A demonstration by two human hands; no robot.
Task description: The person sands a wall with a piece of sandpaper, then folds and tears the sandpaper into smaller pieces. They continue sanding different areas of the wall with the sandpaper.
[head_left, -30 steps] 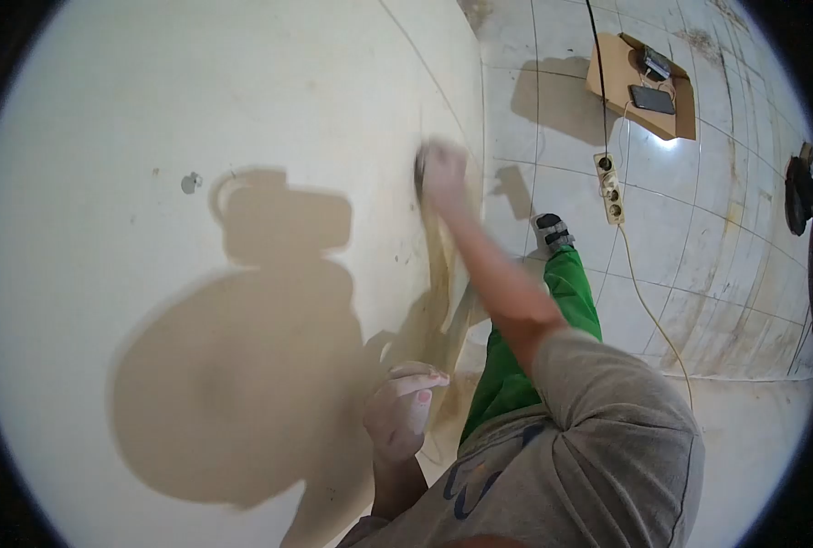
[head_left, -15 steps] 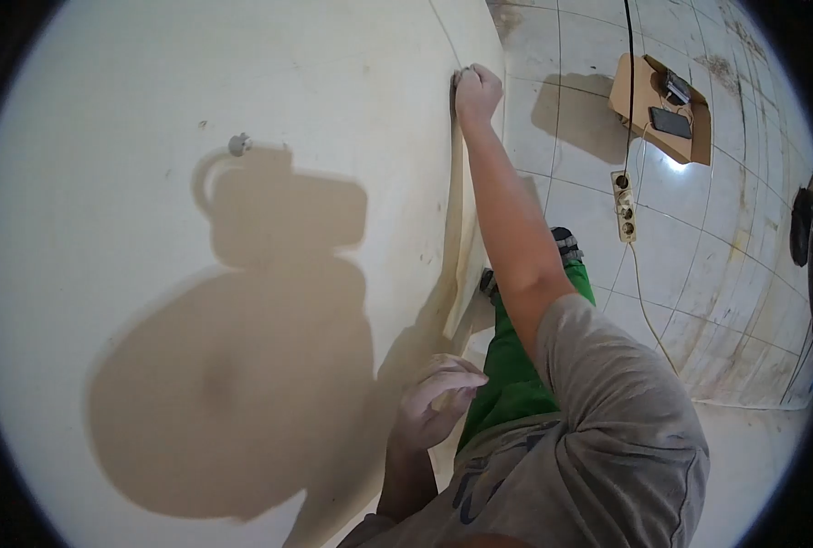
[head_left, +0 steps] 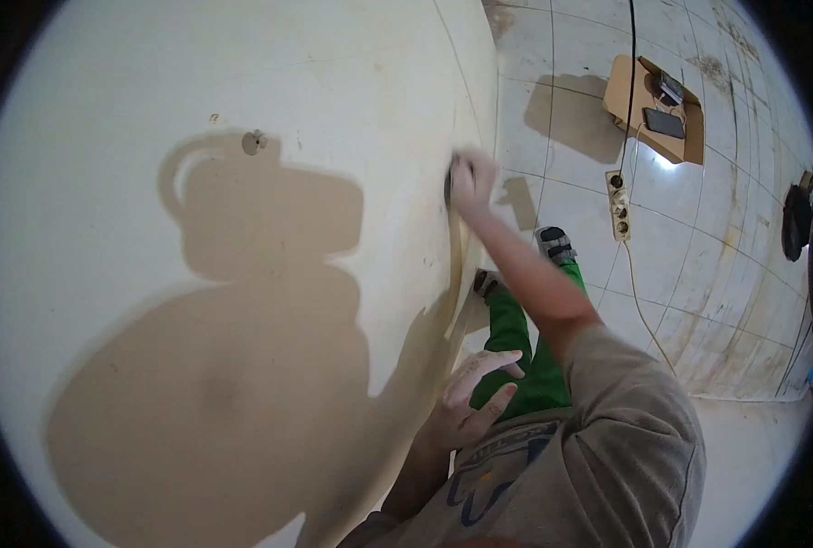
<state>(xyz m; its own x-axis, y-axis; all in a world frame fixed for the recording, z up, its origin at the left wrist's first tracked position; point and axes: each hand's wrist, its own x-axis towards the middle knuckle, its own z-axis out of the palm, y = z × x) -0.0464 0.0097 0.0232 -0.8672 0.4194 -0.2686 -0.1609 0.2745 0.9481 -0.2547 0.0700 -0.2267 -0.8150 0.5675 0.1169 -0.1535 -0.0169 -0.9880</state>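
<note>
My right hand (head_left: 473,183), blurred by motion, is closed in a fist against the pale wall (head_left: 352,82). What it grips, if anything, is hidden; a dark patch shows at its left side. Below the fist a narrow pale strip (head_left: 456,265) runs down the wall, its lower end standing off the surface. A thin line runs down the wall from the top to near the fist. In front of my belly my left hand (head_left: 480,397) hovers, fingers apart and empty, with whitish powder on it.
On the tiled floor (head_left: 580,192) at right stands a cardboard box (head_left: 620,87) with a dark phone (head_left: 665,123) on it. A power strip (head_left: 619,205) with cords lies nearer. A grey plug (head_left: 254,142) sticks out of the wall, beside my shadow.
My right hand has slid down along the wall towards me, and the thin line above it shows longer. My left hand has moved right and a little up, its fingers spreading.
</note>
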